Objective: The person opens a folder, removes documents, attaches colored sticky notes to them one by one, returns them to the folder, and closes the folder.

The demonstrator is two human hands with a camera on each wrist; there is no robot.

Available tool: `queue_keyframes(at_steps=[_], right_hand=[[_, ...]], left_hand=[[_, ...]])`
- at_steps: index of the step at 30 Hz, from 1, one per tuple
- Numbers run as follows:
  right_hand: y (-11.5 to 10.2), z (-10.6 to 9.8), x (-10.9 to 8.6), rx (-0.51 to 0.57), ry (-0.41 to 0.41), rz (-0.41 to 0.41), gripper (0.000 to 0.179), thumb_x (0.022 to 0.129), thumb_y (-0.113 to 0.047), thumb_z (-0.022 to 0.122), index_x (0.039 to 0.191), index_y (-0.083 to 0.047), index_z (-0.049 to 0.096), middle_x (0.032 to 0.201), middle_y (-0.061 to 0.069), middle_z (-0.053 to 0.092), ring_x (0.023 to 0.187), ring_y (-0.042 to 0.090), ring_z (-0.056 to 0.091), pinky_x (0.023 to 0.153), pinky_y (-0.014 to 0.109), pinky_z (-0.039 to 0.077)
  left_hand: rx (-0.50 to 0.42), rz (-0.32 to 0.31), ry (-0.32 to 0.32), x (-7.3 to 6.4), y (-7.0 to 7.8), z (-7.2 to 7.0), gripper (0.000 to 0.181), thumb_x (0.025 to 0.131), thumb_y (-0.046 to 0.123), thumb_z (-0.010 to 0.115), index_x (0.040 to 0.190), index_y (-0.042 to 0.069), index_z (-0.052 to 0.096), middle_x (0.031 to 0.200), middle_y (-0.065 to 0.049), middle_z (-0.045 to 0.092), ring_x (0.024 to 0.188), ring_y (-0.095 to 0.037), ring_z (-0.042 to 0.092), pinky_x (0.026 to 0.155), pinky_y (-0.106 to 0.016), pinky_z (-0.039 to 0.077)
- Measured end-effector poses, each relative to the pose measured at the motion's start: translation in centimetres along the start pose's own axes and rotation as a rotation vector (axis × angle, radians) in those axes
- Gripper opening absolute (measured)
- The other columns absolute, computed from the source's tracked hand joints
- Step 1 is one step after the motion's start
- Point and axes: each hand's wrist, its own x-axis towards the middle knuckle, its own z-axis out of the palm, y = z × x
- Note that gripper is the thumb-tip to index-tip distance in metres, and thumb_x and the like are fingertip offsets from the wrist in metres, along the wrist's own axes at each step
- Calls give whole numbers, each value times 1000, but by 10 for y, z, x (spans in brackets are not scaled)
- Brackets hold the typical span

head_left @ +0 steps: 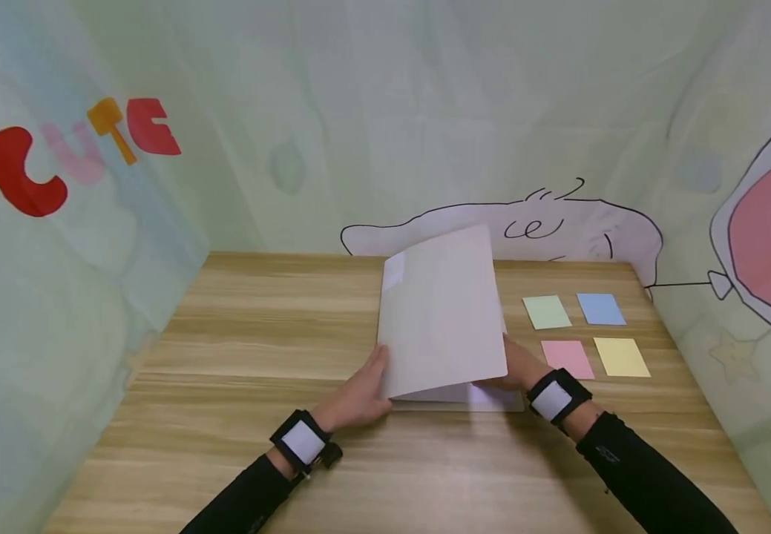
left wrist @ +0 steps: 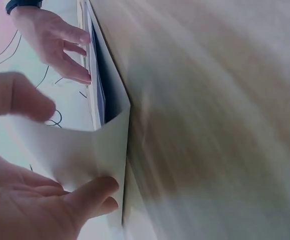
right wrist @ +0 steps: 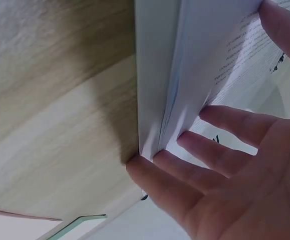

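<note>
A white-covered book [head_left: 441, 311] lies on the wooden table, its front cover lifted at a slant and a pale label in the cover's upper left corner. My left hand [head_left: 358, 397] is at the lower left edge of the book. In the left wrist view, the fingers of this left hand [left wrist: 39, 185] touch the outside of the bent cover [left wrist: 92, 150]. My right hand [head_left: 515, 363] reaches in at the right side, partly hidden by the cover. The right wrist view shows the right hand [right wrist: 245, 175] with extended fingertips against the page edges and a printed page [right wrist: 240, 45].
Right of the book lie green [head_left: 547, 312], blue [head_left: 601, 309], pink [head_left: 568, 359] and yellow [head_left: 622, 357] paper squares. A printed cloth backdrop [head_left: 385, 126] surrounds the table [head_left: 258, 326] at the back and sides.
</note>
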Motion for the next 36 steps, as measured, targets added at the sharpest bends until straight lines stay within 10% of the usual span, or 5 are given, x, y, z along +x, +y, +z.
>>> queue_keyframes(at_steps=[8,24,31,36], right_hand=[[-42,-11,15,-349,-270,299,64,77,-39,78,117,6,55,123,26,51,112,41,50,96,50,40],[-52,-14,17,-370,-267,333,65,75,-41,79,116,4,57,117,22,54,105,36,54,91,48,44],[-49,-12,18,-373,-273,343,68,74,-42,79,118,5,57,119,23,53,106,36,53,92,48,44],[-48,-11,17,-379,-275,338,70,74,-43,79,118,6,57,119,24,53,106,36,53,92,48,44]], left_hand=[[-25,-42,146,-7,-3,3,86,75,-5,60,144,-15,9,149,-34,9,139,-38,11,110,-47,15],[-349,-89,489,-16,-2,-4,58,84,-7,48,141,-7,33,134,-23,48,114,-31,55,86,-36,50],[-213,-152,750,-35,0,-34,6,76,-3,53,78,2,57,73,-6,59,65,-17,49,56,-30,43],[-239,-187,887,-46,-9,-52,13,77,-4,54,66,3,54,61,-4,52,57,-16,43,51,-27,37]])
